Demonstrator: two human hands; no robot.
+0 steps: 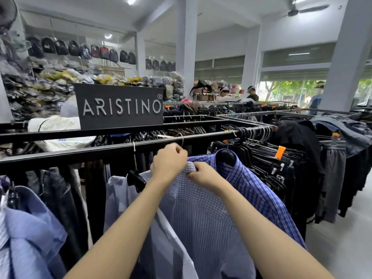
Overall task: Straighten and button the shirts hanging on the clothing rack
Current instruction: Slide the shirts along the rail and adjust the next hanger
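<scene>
Fine-check shirt (201, 218) hangs on black rack rail (80, 153), btwn pale shirt & blue plaid shirt (253, 184). Left hand (169, 161) & right hand (205, 174) both pinch its collar. Sign (120, 106) behind reads "ARISTINO".

Bright, even light overall. Ceiling tube lights (131, 0) glow w/ slight glare; daylight blows out the windows (289, 91) at far right. Shadows soft, barely any. Wide-angle distortion: pillars (350, 53) lean, rack rail (100, 150) bows near edges. Shelved goods (30, 93) at left smeared by blur; center fairly sharp.
</scene>
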